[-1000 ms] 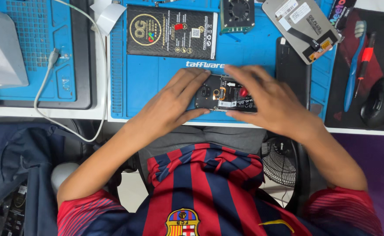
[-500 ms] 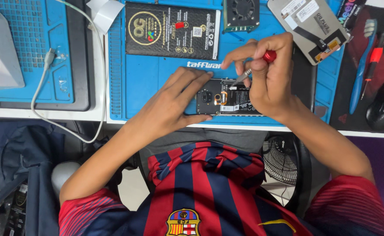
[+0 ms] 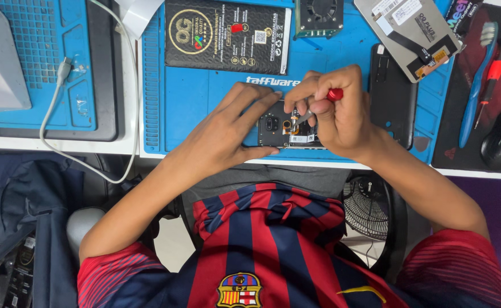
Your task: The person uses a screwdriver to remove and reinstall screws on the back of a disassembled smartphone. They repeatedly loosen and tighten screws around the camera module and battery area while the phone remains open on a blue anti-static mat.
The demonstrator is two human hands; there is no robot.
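My right hand [image 3: 341, 117] is clenched around a small red-capped screwdriver [image 3: 326, 100], its tip down on the opened phone [image 3: 280, 132]. My left hand [image 3: 233, 128] grips that phone by its left end, fingers curled over both long edges. The phone lies on the blue mat [image 3: 205, 97] near the front edge of the worktop [image 3: 56, 145]. Just right of my hand a black back cover [image 3: 393, 91] rests on the mat; above it lie a flat black box [image 3: 227, 35] and a small fan [image 3: 319, 16].
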